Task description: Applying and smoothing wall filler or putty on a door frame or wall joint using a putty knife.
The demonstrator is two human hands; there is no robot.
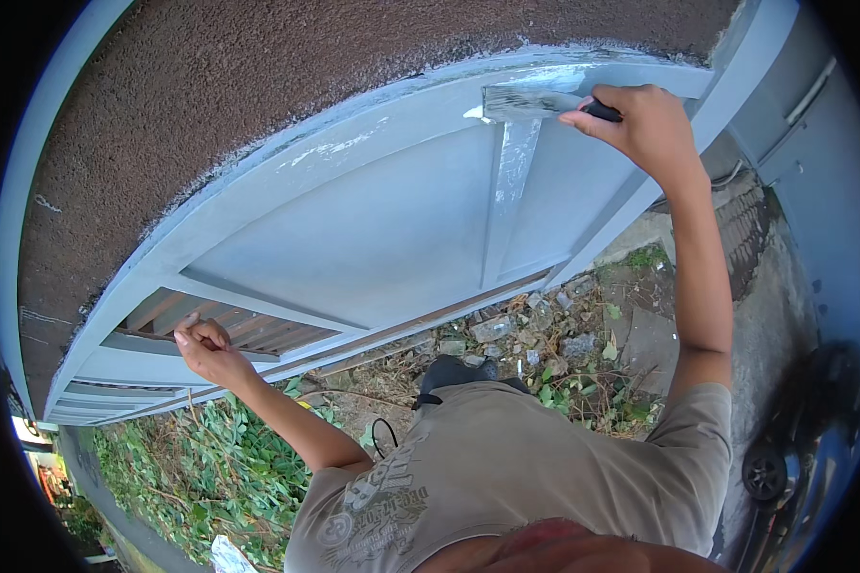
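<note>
My right hand (645,129), at the upper right, is closed round the black handle of a putty knife (530,103). The tool's wide grey blade lies against the upper rail of a light blue-grey panelled frame (430,100), with a white blob of putty at the blade's edge. White smears (330,151) mark the rail farther left, and more white streaks run down the upright bar (513,167) under the blade. At the left, my left hand (210,351) has its fingers curled in front of a slatted opening (258,329) in the frame; what they grip, if anything, is hidden.
A rough brown wall (258,67) rises beyond the frame. Rubble (497,329) and leafy cuttings (220,468) cover the ground around my feet. A dark car (798,468) stands at the lower right, beside a concrete strip. A blue-grey wall (822,181) lies at the right.
</note>
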